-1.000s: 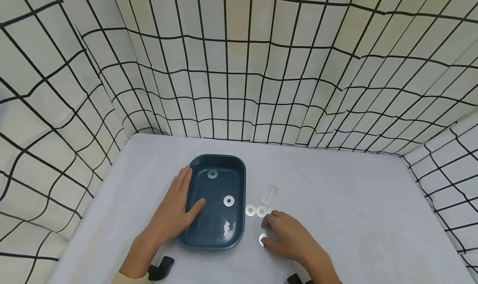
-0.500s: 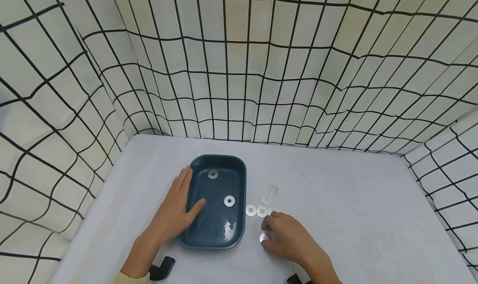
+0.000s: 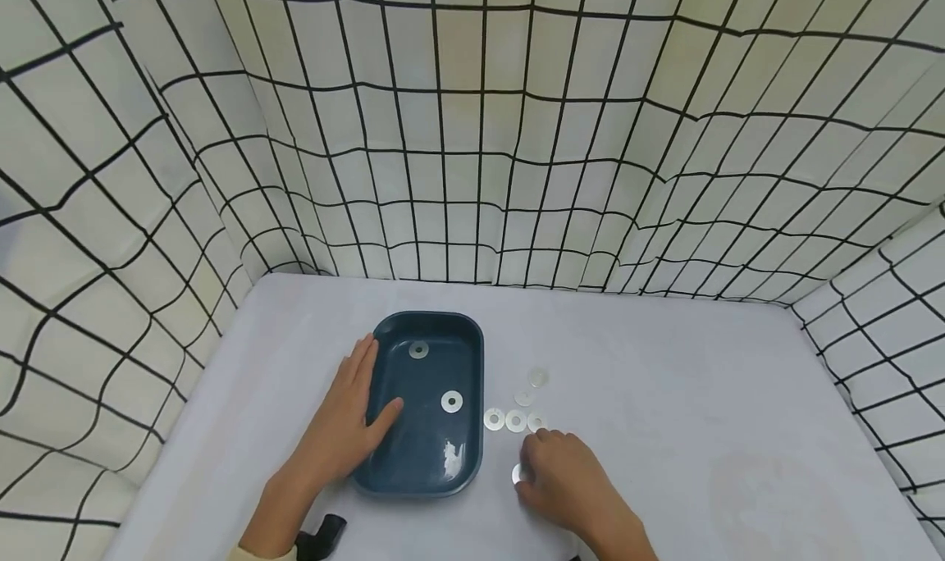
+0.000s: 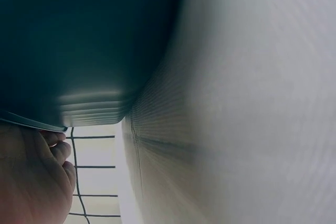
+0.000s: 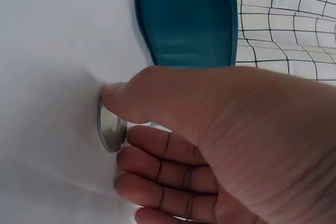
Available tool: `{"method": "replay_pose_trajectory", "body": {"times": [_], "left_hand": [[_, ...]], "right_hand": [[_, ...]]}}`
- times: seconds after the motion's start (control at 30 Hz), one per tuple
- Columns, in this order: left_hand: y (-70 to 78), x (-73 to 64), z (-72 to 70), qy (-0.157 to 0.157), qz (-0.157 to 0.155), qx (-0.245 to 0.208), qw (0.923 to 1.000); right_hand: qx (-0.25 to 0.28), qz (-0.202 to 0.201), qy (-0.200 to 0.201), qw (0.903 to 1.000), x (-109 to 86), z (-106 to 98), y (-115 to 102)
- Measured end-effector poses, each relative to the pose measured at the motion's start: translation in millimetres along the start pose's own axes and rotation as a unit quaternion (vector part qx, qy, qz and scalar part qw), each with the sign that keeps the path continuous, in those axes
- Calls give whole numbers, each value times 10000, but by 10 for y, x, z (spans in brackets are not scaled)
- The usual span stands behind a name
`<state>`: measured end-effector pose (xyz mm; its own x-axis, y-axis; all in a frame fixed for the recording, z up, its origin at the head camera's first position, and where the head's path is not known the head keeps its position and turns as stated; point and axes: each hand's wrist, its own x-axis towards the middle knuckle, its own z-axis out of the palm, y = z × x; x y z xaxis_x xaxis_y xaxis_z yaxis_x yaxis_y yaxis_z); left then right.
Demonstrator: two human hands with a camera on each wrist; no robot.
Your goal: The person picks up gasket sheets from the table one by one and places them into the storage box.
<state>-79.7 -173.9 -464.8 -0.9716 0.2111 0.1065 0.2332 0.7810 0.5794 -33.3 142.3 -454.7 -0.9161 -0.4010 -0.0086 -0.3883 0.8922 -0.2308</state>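
Note:
A dark blue rectangular tray stands on the white table, with two flat metal washers inside, one a far washer and one a nearer washer. My left hand rests along the tray's left rim, fingers straight and thumb reaching over the inside. To the right of the tray, my right hand has its fingers curled over a washer at the table surface. In the right wrist view the thumb touches one edge of that washer and the index finger is at its other side.
Several loose washers lie on the table between the tray and my right hand, running back to a farther washer. White cloth walls with a black grid enclose the table at back and sides.
The right hand's fingers have drawn in closer toward the thumb over the washer. The left hand stays at the tray's rim. The head view has tilted slightly.

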Motion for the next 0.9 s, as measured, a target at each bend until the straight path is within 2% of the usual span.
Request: {"method": "replay_pose_trajectory", "body": {"times": [0.13,0.27,0.33,0.57,0.73,0.9], "left_hand": [[-12,-60,35,14,-91,-58,9999],[-9,-37,74,52,-22,-124,9999],[-12,-30,78,78,-26,-96,9999],[-10,-42,48,25,-34,-12,10000],[-4,-29,8,30,-64,-29,10000],[-5,-16,-10,12,-57,-59,10000]], "right_hand": [[-104,-31,117,9999,-69,66,-49],[-383,78,478,9981,-122,107,-73],[-452,118,534,9975,-130,118,-95],[-875,464,146,9950,-125,131,-250],[-1139,327,118,9929,-100,106,-282],[-1073,152,-126,9940,-57,71,-257]]}}
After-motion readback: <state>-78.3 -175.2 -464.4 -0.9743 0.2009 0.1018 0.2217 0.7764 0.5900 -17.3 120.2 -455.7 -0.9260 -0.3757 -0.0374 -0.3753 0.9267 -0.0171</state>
